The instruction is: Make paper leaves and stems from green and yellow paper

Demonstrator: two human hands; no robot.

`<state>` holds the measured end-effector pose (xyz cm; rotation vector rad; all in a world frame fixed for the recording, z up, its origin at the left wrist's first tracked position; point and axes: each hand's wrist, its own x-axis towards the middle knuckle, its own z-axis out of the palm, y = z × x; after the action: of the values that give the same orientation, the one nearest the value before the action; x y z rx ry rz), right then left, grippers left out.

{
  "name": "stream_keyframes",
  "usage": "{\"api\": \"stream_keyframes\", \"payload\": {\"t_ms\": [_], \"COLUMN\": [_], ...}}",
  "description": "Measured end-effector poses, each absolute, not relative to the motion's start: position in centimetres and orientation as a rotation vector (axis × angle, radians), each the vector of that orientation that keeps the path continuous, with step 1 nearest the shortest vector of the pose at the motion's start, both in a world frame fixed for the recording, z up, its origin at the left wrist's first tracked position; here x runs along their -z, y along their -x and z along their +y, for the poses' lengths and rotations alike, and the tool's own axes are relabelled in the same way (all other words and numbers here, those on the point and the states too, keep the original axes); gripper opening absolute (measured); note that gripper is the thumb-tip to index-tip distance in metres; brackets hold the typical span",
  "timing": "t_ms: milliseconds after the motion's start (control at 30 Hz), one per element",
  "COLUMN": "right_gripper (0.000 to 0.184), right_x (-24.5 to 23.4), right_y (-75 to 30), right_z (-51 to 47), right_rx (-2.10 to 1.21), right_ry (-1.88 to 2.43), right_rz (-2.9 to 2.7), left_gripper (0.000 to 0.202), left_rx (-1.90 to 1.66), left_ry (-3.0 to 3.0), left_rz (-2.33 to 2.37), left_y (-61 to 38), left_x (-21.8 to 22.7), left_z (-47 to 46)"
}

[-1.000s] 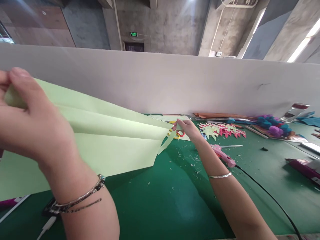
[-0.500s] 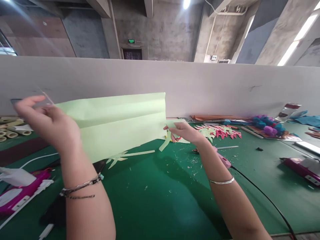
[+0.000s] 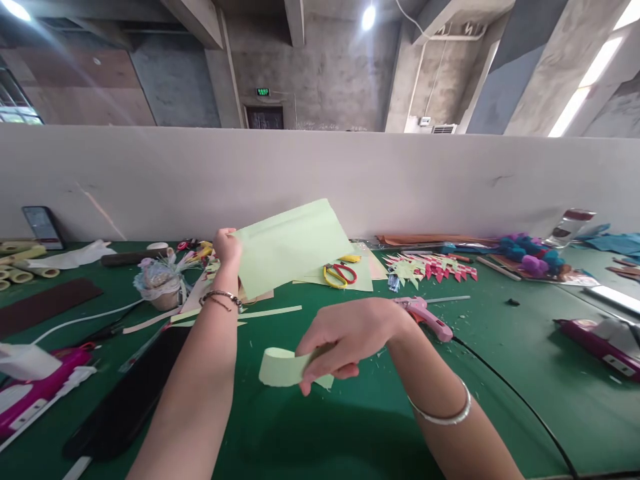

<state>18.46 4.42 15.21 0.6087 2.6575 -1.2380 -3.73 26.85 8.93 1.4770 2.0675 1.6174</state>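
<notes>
Head view: left grip (image 3: 228, 247) closed on a smooth paper sheet (image 3: 293, 247); right grip (image 3: 350, 339) closed on a curled strip (image 3: 281, 371).

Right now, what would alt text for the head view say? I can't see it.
The right hand holds a curled pale green paper strip over a green table, while the left hand, farther forward, holds a larger pale green sheet. A pink glue gun lies to the right, with red and pale green pointed cutouts behind it.

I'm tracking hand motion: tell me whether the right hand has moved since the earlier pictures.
Yes: the right hand has come away from the pale partition, toward the camera.
</notes>
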Motion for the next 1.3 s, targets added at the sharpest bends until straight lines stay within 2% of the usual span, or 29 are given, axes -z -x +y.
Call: {"api": "stream_keyframes", "payload": {"t_ms": [167,267,333,367,400,467,533,600,800,867,967,1000,1133,1200,1300], "right_gripper": [0.022,0.022,0.021,0.021,0.021,0.022,0.025,0.027,0.031,0.032,0.034,0.033,0.022,0.026,0.017], "right_x": [-15.1,-15.1,-15.1,-15.2,-15.3,-15.6,-15.8,-16.0,-15.5,-15.0,-13.6,-13.0,-9.6,-7.6,-4.6], "right_y": [-18.1,-18.5,-18.9,-19.2,-19.5,-20.1,-20.7,-21.3,-23.0,-24.0,-25.5,-25.7,-24.6,-22.7,-20.0], "right_z": [3.9,3.8,3.7,3.7,3.6,3.2,2.7,2.1,0.6,0.3,-0.3,-0.6,-2.3,-3.1,-3.9], "right_rx": [0.966,0.948,0.982,0.987,0.984,0.972,0.968,0.962,0.84,0.798,0.655,0.56,-0.124,-0.459,-0.652], "right_ry": [-0.776,-0.788,-0.804,-0.839,-0.892,-1.009,-1.102,-1.179,-1.438,-1.497,-1.582,-1.611,-1.685,-1.668,-1.581], "right_rz": [2.788,2.89,2.95,2.972,2.985,2.988,2.969,2.932,2.771,2.756,2.808,2.845,3.011,3.047,3.134], "left_gripper": [0.032,0.037,0.026,0.027,0.04,0.057,0.056,0.05,0.053,0.052,0.03,0.029,0.028,0.028,0.022], "left_rx": [-1.497,-1.433,-1.291,-1.155,-0.896,-0.5,-0.35,-0.297,-0.163,-0.148,-0.201,-0.237,-0.556,-0.709,-0.813], "left_ry": [-1.623,-1.855,-2.053,-2.161,-2.252,-2.185,-2.059,-2.011,-1.814,-1.834,-2.027,-2.145,-2.925,-3.318,-3.598], "left_rz": [1.979,1.822,1.606,1.425,1.09,0.643,0.508,0.52,0.401,0.509,0.759,0.823,0.864,0.754,0.679], "left_y": [1.8,0.4,-0.4,-0.7,-0.8,-0.7,-0.1,0.7,2.1,2.2,2.3,2.3,2.0,1.4,0.2], "left_x": [-9.1,-10.4,-10.9,-10.9,-10.7,-10.0,-9.4,-9.1,-10.7,-10.8,-10.1,-9.6,-7.4,-6.2,-4.5], "left_z": [25.7,22.0,18.1,15.8,13.5,9.2,6.0,4.0,1.3,0.4,-0.4,-0.4,0.5,0.7,0.0]}}
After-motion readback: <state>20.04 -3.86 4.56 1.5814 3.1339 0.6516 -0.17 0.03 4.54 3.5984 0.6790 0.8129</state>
